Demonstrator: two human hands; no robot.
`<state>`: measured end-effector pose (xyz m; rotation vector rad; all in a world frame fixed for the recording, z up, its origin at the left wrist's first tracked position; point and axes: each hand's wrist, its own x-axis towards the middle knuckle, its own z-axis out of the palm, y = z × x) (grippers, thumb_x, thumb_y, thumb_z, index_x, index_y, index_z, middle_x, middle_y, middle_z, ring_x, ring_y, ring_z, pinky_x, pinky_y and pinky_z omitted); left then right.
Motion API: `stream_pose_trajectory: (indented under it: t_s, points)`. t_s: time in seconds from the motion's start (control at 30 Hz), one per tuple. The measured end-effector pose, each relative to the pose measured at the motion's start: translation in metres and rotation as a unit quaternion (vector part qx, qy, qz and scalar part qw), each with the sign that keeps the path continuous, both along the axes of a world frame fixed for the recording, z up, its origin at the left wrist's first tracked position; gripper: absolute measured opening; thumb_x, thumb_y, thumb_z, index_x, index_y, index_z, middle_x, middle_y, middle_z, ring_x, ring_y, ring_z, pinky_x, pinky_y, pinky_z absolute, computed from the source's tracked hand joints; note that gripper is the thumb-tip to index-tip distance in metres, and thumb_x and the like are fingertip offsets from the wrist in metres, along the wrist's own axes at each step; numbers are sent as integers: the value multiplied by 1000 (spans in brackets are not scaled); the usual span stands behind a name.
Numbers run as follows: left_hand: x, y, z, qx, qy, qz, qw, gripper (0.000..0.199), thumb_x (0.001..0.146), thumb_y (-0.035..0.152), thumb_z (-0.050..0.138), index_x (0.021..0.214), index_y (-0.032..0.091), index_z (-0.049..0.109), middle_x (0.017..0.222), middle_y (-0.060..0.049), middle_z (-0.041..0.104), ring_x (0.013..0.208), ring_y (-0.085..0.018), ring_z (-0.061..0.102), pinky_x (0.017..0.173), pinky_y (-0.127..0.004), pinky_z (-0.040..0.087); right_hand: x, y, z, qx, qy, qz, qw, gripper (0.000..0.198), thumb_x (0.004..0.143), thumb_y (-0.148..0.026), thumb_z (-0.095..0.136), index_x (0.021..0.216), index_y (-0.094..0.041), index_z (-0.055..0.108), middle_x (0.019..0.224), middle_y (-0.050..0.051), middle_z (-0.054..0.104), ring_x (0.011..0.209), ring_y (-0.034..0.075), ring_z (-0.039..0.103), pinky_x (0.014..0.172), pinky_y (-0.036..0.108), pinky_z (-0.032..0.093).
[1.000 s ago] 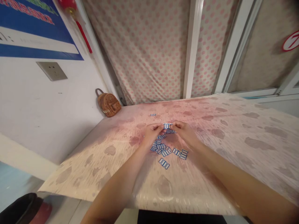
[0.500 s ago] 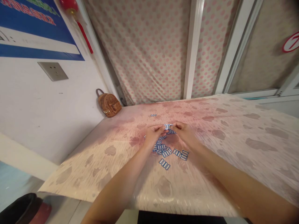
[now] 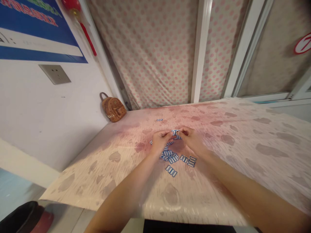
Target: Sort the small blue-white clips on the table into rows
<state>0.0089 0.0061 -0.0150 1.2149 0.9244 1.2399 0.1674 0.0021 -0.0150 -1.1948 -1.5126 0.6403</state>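
A polka-dot curtain hangs behind the covered table, beside a white wall.

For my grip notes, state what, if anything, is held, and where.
A blue-and-white piece, held by its left end in the left hand and its right end in the right hand.

The left hand and right hand are bare; narrow wrists run into a bare left forearm and right forearm, both smooth-outlined and broadening away from the hands.

Pieces lie on the tablecloth, right of the backpack
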Motion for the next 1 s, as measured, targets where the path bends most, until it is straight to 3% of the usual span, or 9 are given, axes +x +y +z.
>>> stream_pose_trajectory:
  t_s: [0.2,0.33,0.4,0.57,0.73,0.83,0.93,1.0]
  points:
    - [0,-2,4,23,28,35,999,14,79,27,73,86,15,78,86,-7,77,80,-21,73,71,-27,56,-2,-5,-1,56,-85,-40,994,13,82,-32,53,83,-22,61,85,5,66,82,23,63,77,36,48]
    - [-2,-2,7,29,38,58,997,15,78,27,72,84,15,77,85,-7,77,77,-21,73,65,-26,54,-3,-11,3,134,-166,-45,976,41,83,-23,56,124,-21,56,116,11,61,105,28,60,89,42,49]
    - [-2,-2,8,21,39,64,997,15,78,27,71,83,14,77,84,-7,76,76,-21,72,63,-25,52,-2,-12,6,157,-212,-28,964,44,86,-21,55,130,-23,55,119,11,59,109,29,59,93,44,49]
    - [-2,-2,9,15,55,67,996,16,78,27,69,84,14,77,80,-7,76,73,-19,70,59,-24,48,-1,-13,10,176,-257,-15,950,29,90,-19,53,117,-22,64,112,12,61,106,31,59,93,44,49]
    - [-3,0,8,27,59,67,996,18,78,29,69,84,14,77,75,-6,73,67,-18,66,60,-25,47,-2,-11,6,158,-217,-10,963,25,89,-20,54,111,-23,65,109,11,63,101,29,61,90,43,49]
    - [-4,1,6,45,58,64,995,20,78,30,69,85,14,77,77,-6,74,67,-17,65,61,-25,47,-3,-8,2,101,-131,-12,986,25,87,-28,58,111,-22,62,104,9,68,94,26,65,84,39,50]
    - [-5,2,5,62,64,63,994,21,78,32,69,86,15,77,78,-6,74,70,-17,66,63,-25,48,-1,-4,0,28,-45,32,998,13,88,-34,56,89,-23,62,83,4,70,79,22,67,75,34,51]
    - [-5,2,3,67,68,56,994,21,78,32,70,87,15,77,76,-5,73,70,-17,65,63,-25,48,0,-2,1,-4,-3,71,997,16,87,-36,55,78,-23,59,73,2,70,73,20,67,71,32,51]
